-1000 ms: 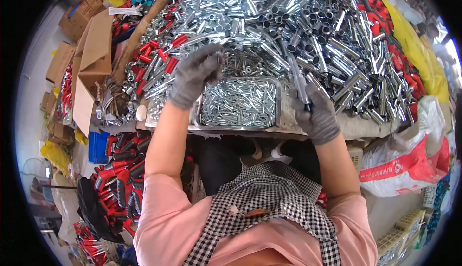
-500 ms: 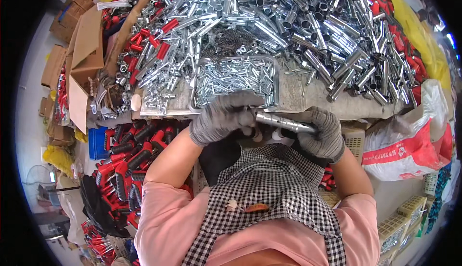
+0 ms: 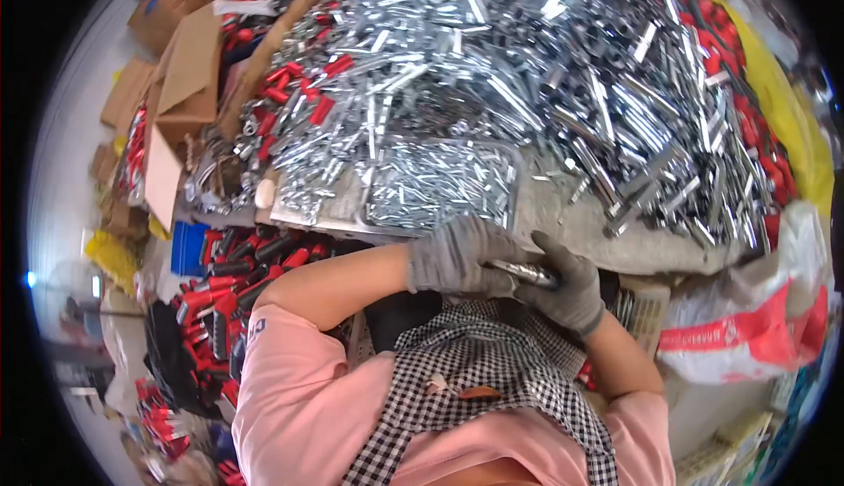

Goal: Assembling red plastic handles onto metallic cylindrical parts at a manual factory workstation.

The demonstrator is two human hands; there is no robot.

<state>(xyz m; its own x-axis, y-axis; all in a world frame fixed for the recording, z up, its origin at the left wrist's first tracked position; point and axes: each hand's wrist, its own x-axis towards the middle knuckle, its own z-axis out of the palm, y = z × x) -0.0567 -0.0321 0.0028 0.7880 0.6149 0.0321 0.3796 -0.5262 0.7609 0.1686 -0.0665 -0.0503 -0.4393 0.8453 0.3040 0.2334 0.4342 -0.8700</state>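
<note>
Tube point(image 3: 530, 272) is held in curled right hand point(image 3: 570, 290), its end met by half-curled left hand point(image 3: 462, 256) (grip can't be told), presumably for steadiness, with tray point(image 3: 515, 189) placed just beyond left hand, likely for easy reach.

Carrying a broad mound of shiny metal tubes point(image 3: 651, 126) across the grey worktop point(image 3: 563, 231), heaping thickest toward the back and right. Holding up a shallow rectangular tray point(image 3: 517, 183) near the front edge. Bearing dark, tangled small parts point(image 3: 440, 110) just behind that tray. Supporting a scatter of small metal fittings point(image 3: 303, 189) to the tray's left, and red tubular pieces point(image 3: 321, 110) among metal parts farther back. Keeping a pale rounded piece point(image 3: 265, 193) at the left front edge. Along the right side, carrying red parts point(image 3: 770, 163) beside the tubes, too blurred for telling apart.
</note>
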